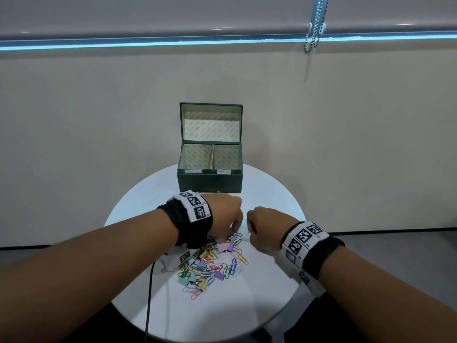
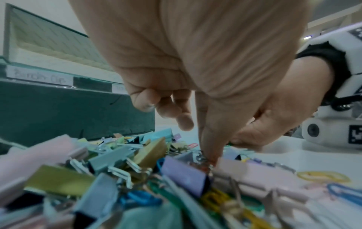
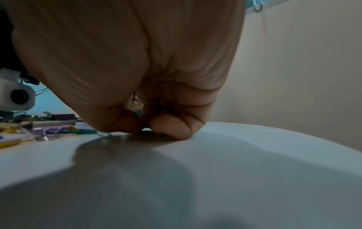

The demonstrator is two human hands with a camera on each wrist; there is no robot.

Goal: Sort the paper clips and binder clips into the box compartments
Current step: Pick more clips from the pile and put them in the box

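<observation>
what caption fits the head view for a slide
Both hands reach into mixed clips before an open green box.

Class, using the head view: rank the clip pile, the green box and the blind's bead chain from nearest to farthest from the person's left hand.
1. Clip pile: on the table, directly under the left hand.
2. Green box: open, just beyond the hand at the table's far edge.
3. Bead chain: hanging high on the wall, upper right.

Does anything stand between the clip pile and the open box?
Nothing visible does. The box stands open behind the pile, its lid upright at the back. Only bare table lies between them; the left hand and right hand work at the pile's far edge.
</observation>
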